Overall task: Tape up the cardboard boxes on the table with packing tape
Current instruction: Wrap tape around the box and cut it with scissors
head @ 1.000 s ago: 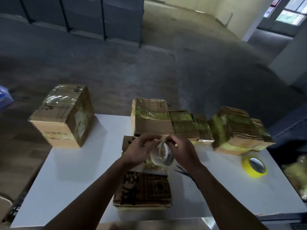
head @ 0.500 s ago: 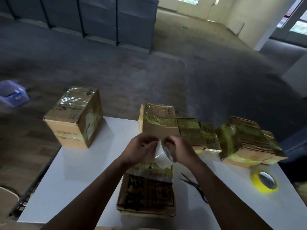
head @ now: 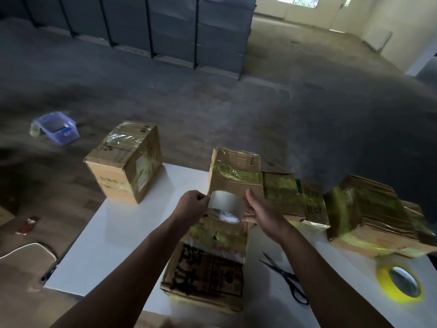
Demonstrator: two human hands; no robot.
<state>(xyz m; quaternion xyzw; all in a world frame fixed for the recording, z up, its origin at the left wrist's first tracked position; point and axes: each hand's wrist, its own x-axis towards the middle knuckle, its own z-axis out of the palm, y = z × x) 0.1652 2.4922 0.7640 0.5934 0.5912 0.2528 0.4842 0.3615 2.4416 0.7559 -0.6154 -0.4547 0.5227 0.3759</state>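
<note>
Forearms fwd over flat box (head: 208, 268); my L hand (head: 191, 204) pinches clear tape roll (head: 224, 205) edge, R hand (head: 262, 211) grips opp. side.

Wide open across the bare table (head: 113, 245) on the left, between big box (head: 125, 162) and near box (head: 205, 275); blocked rightward by scissors (head: 283, 278), yellow tape roll (head: 382, 278), row of boxes (head: 279, 192).

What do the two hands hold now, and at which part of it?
A roll of clear packing tape. The right hand holds its right side; the left hand pinches its left edge, perhaps the loose end; that cannot be told.
</note>
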